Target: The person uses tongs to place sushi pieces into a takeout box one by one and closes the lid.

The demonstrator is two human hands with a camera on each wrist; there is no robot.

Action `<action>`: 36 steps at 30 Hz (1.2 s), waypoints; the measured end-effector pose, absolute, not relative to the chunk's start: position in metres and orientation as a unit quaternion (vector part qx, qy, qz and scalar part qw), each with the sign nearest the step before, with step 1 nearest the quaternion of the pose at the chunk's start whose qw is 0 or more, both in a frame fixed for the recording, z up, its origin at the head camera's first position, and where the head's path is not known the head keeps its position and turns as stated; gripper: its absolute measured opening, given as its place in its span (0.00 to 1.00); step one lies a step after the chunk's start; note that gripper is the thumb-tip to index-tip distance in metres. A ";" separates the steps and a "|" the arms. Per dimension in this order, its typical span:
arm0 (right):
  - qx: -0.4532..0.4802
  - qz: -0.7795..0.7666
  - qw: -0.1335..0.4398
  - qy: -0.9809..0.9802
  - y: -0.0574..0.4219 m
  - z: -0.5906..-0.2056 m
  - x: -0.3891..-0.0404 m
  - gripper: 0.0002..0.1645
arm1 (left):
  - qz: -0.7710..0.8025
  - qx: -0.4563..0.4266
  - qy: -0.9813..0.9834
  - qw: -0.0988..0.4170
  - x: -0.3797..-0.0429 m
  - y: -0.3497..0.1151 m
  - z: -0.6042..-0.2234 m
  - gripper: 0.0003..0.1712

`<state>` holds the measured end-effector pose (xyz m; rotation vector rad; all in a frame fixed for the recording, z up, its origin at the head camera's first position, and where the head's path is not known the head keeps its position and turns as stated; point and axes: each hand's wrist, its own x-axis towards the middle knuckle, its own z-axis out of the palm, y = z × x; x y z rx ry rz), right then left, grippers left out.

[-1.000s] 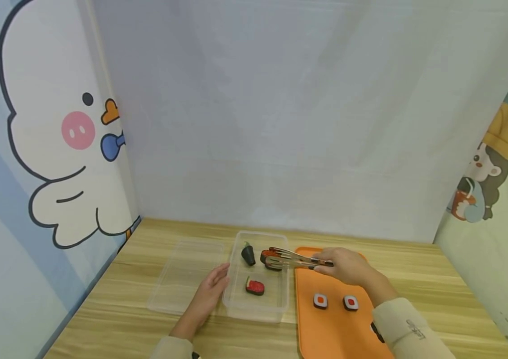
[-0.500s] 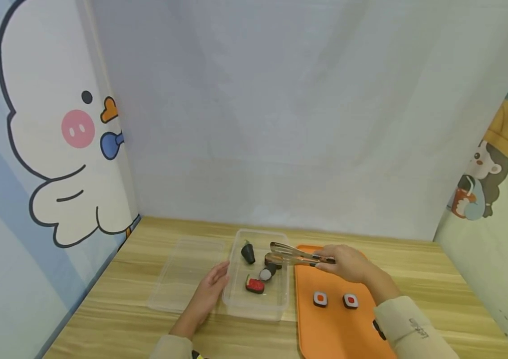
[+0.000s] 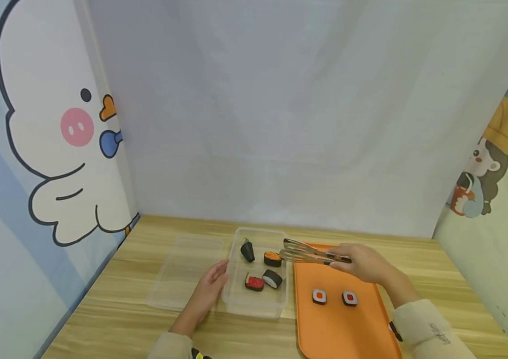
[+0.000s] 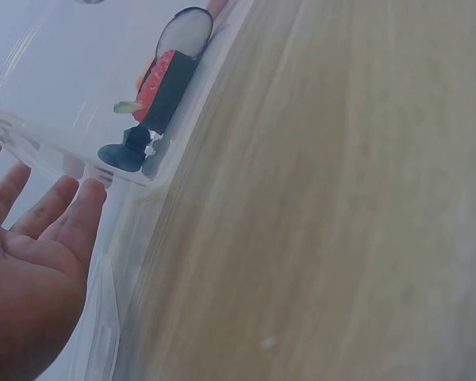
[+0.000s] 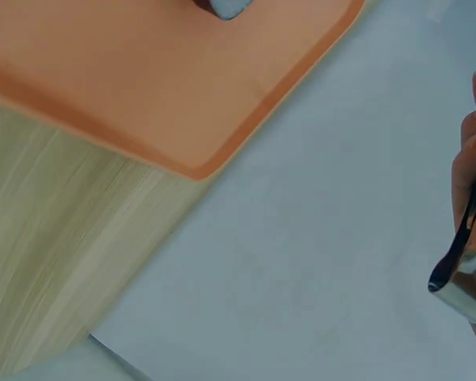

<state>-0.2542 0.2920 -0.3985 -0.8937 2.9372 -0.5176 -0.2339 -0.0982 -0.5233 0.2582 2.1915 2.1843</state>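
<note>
In the head view my right hand [image 3: 362, 264] grips metal tongs [image 3: 308, 253] by the handle end. Their tips are parted with nothing between them, at the right rim of a clear plastic container [image 3: 254, 311]. Inside lie an orange-topped sushi piece [image 3: 273, 258], a red-topped sushi piece [image 3: 254, 283], a black-wrapped roll with a white end [image 3: 272, 278] and a dark cone-shaped hand roll [image 3: 247, 252]. My left hand [image 3: 209, 289] rests at the container's left side; in the left wrist view its fingertips [image 4: 91, 194] touch the wall, fingers extended.
An orange tray [image 3: 339, 334] lies right of the container, partly under my right arm. Two square-looking sushi rolls [image 3: 319, 296] sit on it, and another dark piece [image 3: 395, 331] shows by the right sleeve. A clear lid [image 3: 186, 271] lies left of the container.
The tongs have opened and drawn back to the right. The black-wrapped roll has come to lie beside the red-topped piece in the container. My left hand stays in place.
</note>
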 end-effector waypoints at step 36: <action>-0.280 -0.190 0.058 0.939 0.363 -0.435 -0.207 0.34 | 0.706 0.084 0.703 0.014 -0.233 -0.098 -0.521 0.26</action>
